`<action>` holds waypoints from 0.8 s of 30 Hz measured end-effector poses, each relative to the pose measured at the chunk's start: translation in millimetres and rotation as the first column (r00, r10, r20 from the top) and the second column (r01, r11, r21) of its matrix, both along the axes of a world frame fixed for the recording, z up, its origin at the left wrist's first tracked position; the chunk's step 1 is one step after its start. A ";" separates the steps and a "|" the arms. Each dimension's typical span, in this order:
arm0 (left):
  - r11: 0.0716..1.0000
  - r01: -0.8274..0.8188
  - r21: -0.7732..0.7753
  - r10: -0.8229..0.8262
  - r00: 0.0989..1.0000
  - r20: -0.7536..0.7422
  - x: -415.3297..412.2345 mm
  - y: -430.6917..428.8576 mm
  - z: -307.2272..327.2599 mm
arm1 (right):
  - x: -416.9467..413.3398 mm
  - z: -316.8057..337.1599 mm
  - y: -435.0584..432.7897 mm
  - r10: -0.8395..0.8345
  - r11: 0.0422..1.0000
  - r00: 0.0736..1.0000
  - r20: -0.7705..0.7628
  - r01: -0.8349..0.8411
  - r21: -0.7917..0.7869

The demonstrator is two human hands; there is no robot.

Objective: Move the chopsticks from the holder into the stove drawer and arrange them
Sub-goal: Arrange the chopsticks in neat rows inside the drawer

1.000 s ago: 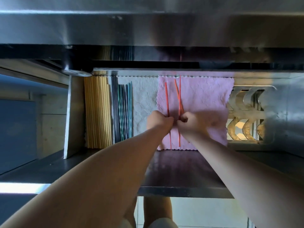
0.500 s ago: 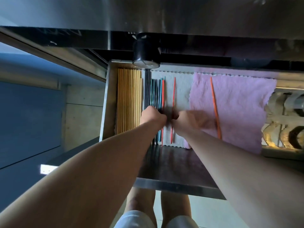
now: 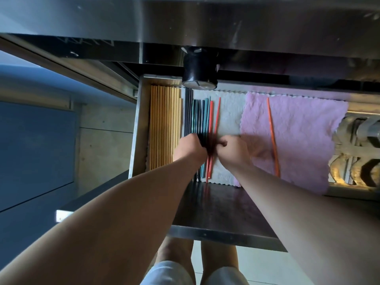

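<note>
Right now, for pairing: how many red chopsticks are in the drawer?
3. Two thin red chopsticks lie on the white cloth between the hands; a third lies alone on the pink cloth. Hands may hide more.

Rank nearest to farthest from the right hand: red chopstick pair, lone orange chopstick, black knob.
1. Red chopstick pair: at the right hand, left side.
2. Lone orange chopstick: right, on pink cloth.
3. Black knob: above the drawer's back.
</note>
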State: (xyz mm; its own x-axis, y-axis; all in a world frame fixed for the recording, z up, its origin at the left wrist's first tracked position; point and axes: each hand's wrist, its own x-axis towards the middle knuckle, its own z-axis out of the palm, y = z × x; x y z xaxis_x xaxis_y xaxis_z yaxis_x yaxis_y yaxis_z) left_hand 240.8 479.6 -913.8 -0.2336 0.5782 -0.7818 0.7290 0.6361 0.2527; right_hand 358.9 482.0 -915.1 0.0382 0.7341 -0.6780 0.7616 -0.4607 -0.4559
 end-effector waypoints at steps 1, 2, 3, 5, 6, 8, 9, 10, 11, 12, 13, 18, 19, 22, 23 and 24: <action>0.999 0.027 0.033 -0.027 1.000 -0.013 -1.6 -0.6 2.1 | -1.3 0.9 -0.1 -0.011 1.000 1.000 -0.001 0.011 0.011; 0.994 0.071 0.079 -0.069 0.997 -0.031 -3.1 -1.2 4.0 | -2.5 1.3 -0.1 -0.012 1.000 1.000 -0.002 0.012 0.012; 0.982 0.131 0.133 -0.125 0.991 -0.056 -4.6 -1.7 4.4 | -3.4 1.0 0.1 -0.010 1.000 1.000 -0.005 0.010 0.010; 0.937 0.275 0.217 -0.249 0.959 -0.139 -6.5 -2.5 5.0 | -4.3 1.2 0.3 -0.013 1.000 1.000 -0.011 0.013 0.000; 0.911 0.339 0.235 -0.303 0.937 -0.177 -7.0 -2.6 5.8 | -3.9 1.4 0.5 -0.019 1.000 1.000 -0.014 0.019 -0.004; 0.873 0.424 0.242 -0.382 0.902 -0.200 -7.1 -2.3 8.3 | -2.6 1.1 0.9 -0.019 1.000 1.000 -0.025 0.018 -0.016; 0.861 0.451 0.235 -0.414 0.890 -0.192 -6.8 -2.2 9.3 | -1.9 0.9 0.8 -0.011 1.000 0.999 -0.033 0.010 -0.028; 0.849 0.481 0.218 -0.449 0.875 -0.179 -6.6 -2.2 10.0 | -1.6 0.2 0.5 -0.003 0.999 0.999 -0.038 0.002 -0.035; 0.835 0.516 0.192 -0.490 0.855 -0.167 -6.1 -2.1 10.5 | -0.2 -1.4 0.2 -0.002 0.999 0.999 -0.033 0.001 -0.034; 0.816 0.554 0.164 -0.533 0.831 -0.158 -5.6 -1.9 10.7 | 2.0 -2.1 0.4 -0.015 1.000 1.000 -0.010 0.014 -0.018; 0.794 0.591 0.141 -0.573 0.806 -0.152 -5.0 -2.3 10.2 | 6.8 -2.4 1.4 -0.046 0.999 0.998 0.034 0.046 0.009; 0.777 0.619 0.112 -0.611 0.785 -0.104 5.2 -7.8 10.5 | 54.8 1.8 11.4 -0.165 0.968 0.933 0.320 0.091 0.234; 0.787 0.606 0.114 -0.599 0.795 -0.098 7.5 -8.2 11.3 | 64.7 3.4 12.1 -0.158 0.974 0.909 0.385 0.080 0.212; 0.792 0.601 0.108 -0.592 0.799 -0.105 12.4 -8.2 14.8 | 84.1 4.9 9.0 -0.112 0.992 0.875 0.472 0.070 0.106; 0.791 0.604 0.098 -0.595 0.797 -0.105 13.1 -8.3 15.5 | 86.5 5.7 7.9 -0.103 0.994 0.873 0.477 0.067 0.091; 0.787 0.611 0.086 -0.602 0.791 -0.108 13.4 -8.6 15.3 | 87.5 7.2 7.2 -0.097 0.994 0.871 0.482 0.065 0.084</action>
State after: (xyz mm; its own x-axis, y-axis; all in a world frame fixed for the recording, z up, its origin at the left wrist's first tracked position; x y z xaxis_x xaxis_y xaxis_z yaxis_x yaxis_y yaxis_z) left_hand 254.2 471.1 -898.5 0.1421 0.7008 -0.6991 0.9737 0.0281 0.2260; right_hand 446.4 489.2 -907.8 0.4113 0.7546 -0.5113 0.8556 -0.5131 -0.0689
